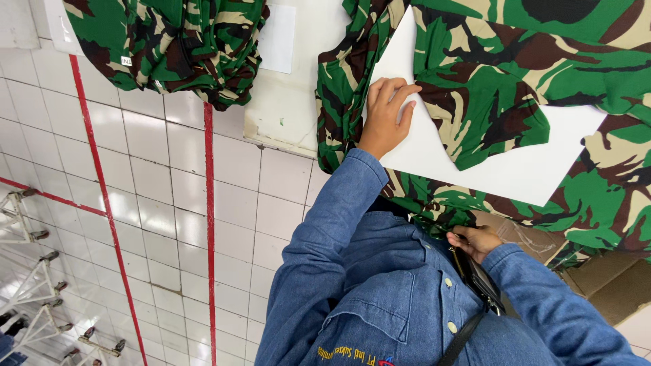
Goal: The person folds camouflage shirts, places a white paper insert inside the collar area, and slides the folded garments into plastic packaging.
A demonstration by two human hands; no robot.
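Note:
My left hand lies flat, palm down, on a white paper pattern piece with a jagged cut-out edge. The pattern rests on camouflage fabric in green, brown, black and tan that is spread over the table. My right hand is close to my body at the near edge of the fabric, its fingers curled beside a black strap that crosses my blue denim shirt. What the right hand grips is hidden.
A second heap of camouflage fabric lies at the upper left on a white table. Below is a white tiled floor with red lines. White metal frames stand at the lower left. Brown cardboard sits at the lower right.

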